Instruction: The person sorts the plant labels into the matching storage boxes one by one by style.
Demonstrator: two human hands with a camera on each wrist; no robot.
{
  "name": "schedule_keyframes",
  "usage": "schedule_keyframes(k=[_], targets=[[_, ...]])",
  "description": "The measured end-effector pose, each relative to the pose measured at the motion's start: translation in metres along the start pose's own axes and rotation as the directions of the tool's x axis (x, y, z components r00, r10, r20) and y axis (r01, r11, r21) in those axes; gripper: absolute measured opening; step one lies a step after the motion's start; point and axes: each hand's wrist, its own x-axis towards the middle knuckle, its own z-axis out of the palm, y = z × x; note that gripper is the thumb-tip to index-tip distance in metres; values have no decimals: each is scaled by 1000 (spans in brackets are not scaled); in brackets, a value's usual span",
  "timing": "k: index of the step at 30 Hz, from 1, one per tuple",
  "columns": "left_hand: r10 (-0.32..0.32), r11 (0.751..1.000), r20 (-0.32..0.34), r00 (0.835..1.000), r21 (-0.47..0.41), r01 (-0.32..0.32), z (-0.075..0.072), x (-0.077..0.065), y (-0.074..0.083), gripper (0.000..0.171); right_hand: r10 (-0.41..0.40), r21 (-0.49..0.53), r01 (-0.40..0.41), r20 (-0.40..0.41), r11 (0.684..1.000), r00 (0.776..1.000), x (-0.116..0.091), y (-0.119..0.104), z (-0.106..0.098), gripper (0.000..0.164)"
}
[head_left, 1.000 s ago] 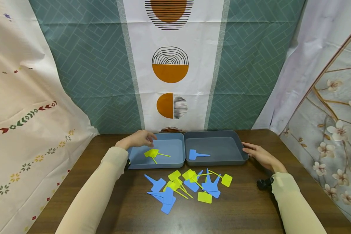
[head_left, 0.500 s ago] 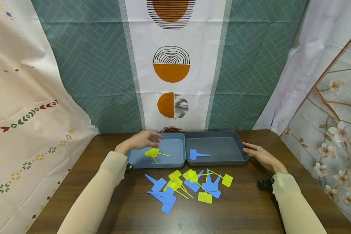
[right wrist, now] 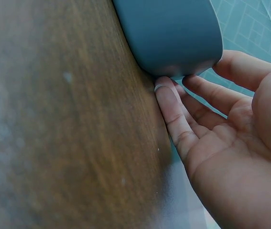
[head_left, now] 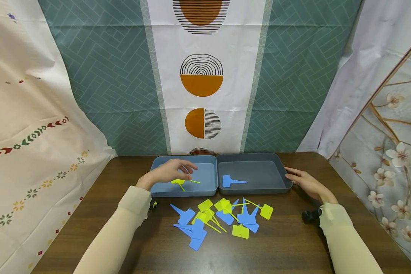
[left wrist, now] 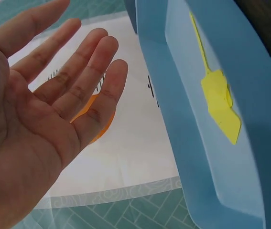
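My left hand [head_left: 172, 170] hovers over the light blue tray [head_left: 207, 177], fingers spread and holding nothing. Beneath it lie yellow T-shaped plant labels [head_left: 179, 182], partly hidden by the hand; the left wrist view shows these labels [left wrist: 219, 102] overlapping on the tray floor. At the right end of the dark grey tray [head_left: 260, 175], my right hand [head_left: 307, 183] rests its fingertips against the outer wall. Inside that tray is one blue plant label [head_left: 227, 181]. In front of both trays, several blue labels [head_left: 197, 232] and yellow labels [head_left: 240, 231] lie in a loose, overlapping scatter.
Both trays stand side by side, touching, at the back of the brown wooden table [head_left: 260, 251]. A patterned cloth [head_left: 202, 129] hangs right behind them. More curtains hang at the left and right.
My left hand has moved right and slightly down above the light blue tray, now covering part of the yellow labels. The right hand has stayed against the grey tray.
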Motion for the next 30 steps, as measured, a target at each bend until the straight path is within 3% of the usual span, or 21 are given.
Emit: schedule_keyframes(k=[11,16,30], targets=[[26,999,-25,999,-30,-26,14,-5,3,36,-2,-18,2,0,1000,1000,-2,0,-1,71],[67,997,-36,997,-31,-68,19,-12,8,33,0,-22,0,3,1000,1000,-2,-2,0,70],[99,992,-20,995,-73,-101,40,-42,18,37,7,-16,-7,-3,1000,1000,-1,-2,0,69]])
